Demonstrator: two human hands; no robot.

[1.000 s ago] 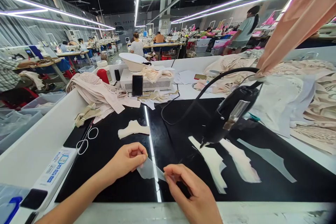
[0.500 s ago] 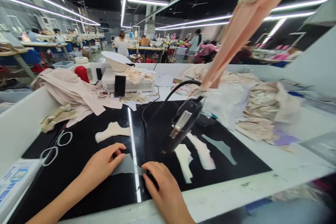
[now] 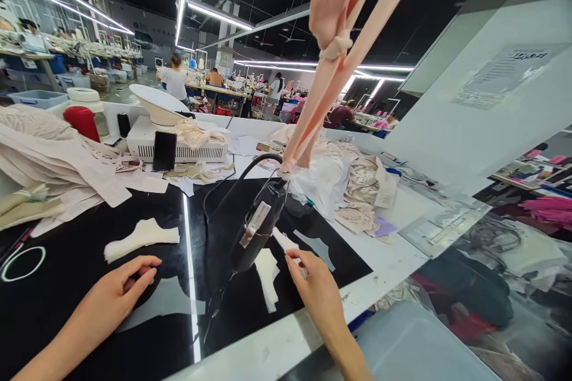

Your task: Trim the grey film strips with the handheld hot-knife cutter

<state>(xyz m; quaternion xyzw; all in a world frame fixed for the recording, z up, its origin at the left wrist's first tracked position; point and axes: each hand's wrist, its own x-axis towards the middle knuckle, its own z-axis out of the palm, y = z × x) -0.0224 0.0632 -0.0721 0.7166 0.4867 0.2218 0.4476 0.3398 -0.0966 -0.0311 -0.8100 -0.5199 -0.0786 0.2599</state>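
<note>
On the black mat (image 3: pixel 214 196) lies a grey, see-through shaped piece (image 3: pixel 167 303). My left hand (image 3: pixel 114 294) is at its upper left edge, fingers loosely curled, with a small gap between thumb and forefinger. My right hand (image 3: pixel 317 286) is over a white fabric piece (image 3: pixel 283 239) with thumb and forefinger together on it; the hand covers part of the piece. Beside it are another white piece (image 3: pixel 267 280) and a second grey piece (image 3: pixel 316 247). A thicker cream piece (image 3: pixel 143 238) is beyond my left hand.
A black corded tool (image 3: pixel 257 229) hangs from peach fabric strips (image 3: pixel 315 107) over the mat. Fabric piles lie left (image 3: pixel 75 155) and right (image 3: pixel 366 184). White-handled scissors (image 3: pixel 22 263) are at the left. Behind stand a white box (image 3: pixel 192 152), phone (image 3: pixel 164 150) and red thread cone (image 3: pixel 81 124).
My right hand has left the grey piece and moved right to the white fabric piece. My left hand has stayed by the grey piece. The view has turned right.
</note>
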